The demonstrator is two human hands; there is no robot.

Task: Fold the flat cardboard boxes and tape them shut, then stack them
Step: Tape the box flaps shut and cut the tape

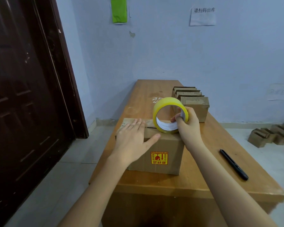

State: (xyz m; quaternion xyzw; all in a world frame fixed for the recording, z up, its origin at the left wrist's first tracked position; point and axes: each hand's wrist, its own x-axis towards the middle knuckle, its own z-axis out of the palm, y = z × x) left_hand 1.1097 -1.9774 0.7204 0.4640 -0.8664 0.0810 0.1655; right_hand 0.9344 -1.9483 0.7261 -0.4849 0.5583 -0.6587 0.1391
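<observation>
Head view: left hand (132, 139) presses flat on the box (164, 154); right hand (188, 124) grips the tape roll (168, 102).

**Hidden and cut off**

The left hand (134, 138) covers much of the box (164, 154) top, so the seam beneath the palm cannot be seen. The right hand (187, 123) hides the far right side of the tape roll (161, 112); whether a tape end is stuck to the box cannot be told. The box label (159, 158) print is too small to read. The flat cartons (192, 100) overlap, so their count is unclear. Floor cardboard (269, 136) and the door (23, 95) are cut by the frame edges.
</observation>
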